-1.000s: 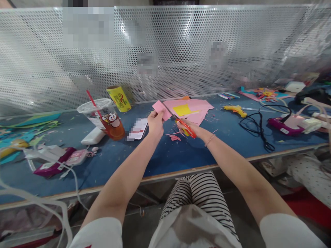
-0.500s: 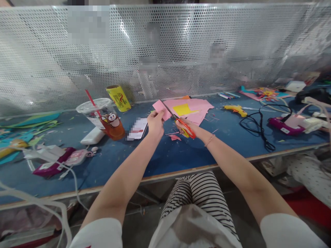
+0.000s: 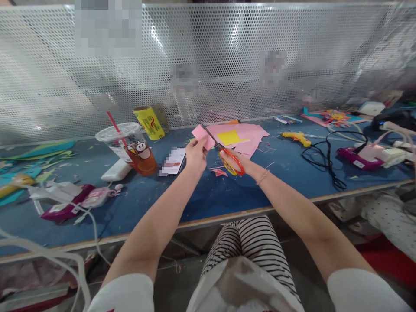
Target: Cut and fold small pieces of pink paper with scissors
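Pink paper [image 3: 200, 132] is pinched between thumb and closed fingers of the left hand [image 3: 196, 155], jutting beyond the fingertips against the scissors [image 3: 239, 165]. The right hand [image 3: 236, 159] curls around their handles. Beyond the scissors lie pink sheets [image 3: 257, 135]; left of them, the phone [image 3: 175, 161], then the cup [image 3: 141, 156].

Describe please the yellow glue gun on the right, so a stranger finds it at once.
On the blue table, begin at the right hand with the scissors. To its right, the glue gun lies in front of the markers, beside the black cable. Its bent yellow body differs from these slim markers and that looped cable.
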The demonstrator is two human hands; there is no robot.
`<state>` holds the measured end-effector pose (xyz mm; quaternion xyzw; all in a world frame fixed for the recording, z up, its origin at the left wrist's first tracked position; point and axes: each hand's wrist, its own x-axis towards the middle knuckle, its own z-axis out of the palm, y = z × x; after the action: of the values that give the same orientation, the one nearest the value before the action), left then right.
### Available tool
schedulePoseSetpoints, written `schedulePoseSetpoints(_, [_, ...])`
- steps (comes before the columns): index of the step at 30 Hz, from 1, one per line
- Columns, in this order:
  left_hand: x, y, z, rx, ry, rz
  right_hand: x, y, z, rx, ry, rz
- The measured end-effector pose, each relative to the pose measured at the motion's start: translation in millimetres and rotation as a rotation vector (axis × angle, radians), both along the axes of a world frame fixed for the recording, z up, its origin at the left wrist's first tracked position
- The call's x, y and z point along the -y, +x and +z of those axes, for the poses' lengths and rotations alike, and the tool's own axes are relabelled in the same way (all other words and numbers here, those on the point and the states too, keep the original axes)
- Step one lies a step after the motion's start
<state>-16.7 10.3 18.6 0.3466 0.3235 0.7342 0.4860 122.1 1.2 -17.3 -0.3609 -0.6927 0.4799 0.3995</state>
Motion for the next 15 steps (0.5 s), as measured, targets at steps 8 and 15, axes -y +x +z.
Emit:
schedulePoseSetpoints(8, [0,1,0.2,0.059,-0.002,-0.021,-5,2,-5.5,0.029,0.098,0.057])
schedulePoseSetpoints(15, [-2,-1,-2.3,0.046,0.001,-0.058,-16,-1,-5.8,0.011,0.113,-0.175])
